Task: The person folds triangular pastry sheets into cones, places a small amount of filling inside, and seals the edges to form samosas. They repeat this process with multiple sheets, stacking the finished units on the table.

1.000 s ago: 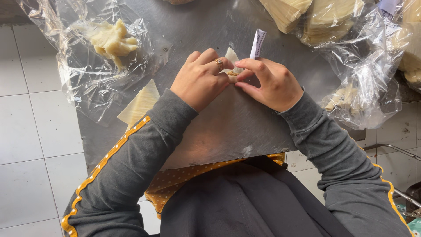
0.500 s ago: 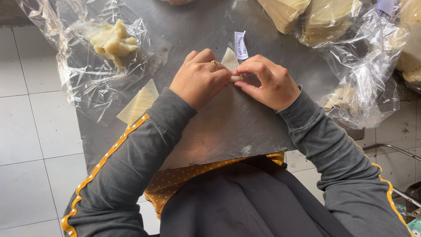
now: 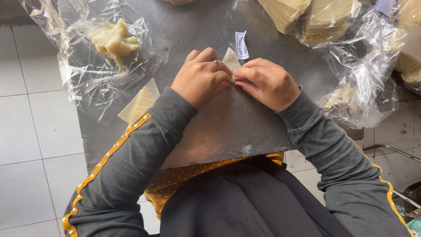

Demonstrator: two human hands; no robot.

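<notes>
Since half a second ago, both hands have stayed pressed together over the pastry, and the small white paper label [image 3: 241, 44] has barely shifted on the metal table [image 3: 245, 127]. Far left lies a clear plastic bag [image 3: 94, 66] holding a lump of pale dough [image 3: 113, 40]; below it rests 1 flat wrapper sheet [image 3: 140, 102], partly under the grey sleeve. Next, the left hand [image 3: 199, 79] (a ring on 1 finger) is closed, fingers pinching the folded pastry triangle [image 3: 230, 61] at table centre. Touching it, the right hand [image 3: 269, 83] also pinches the triangle's edge. Far right, crumpled bags [image 3: 359, 79] hold stacked wrappers [image 3: 324, 17].
</notes>
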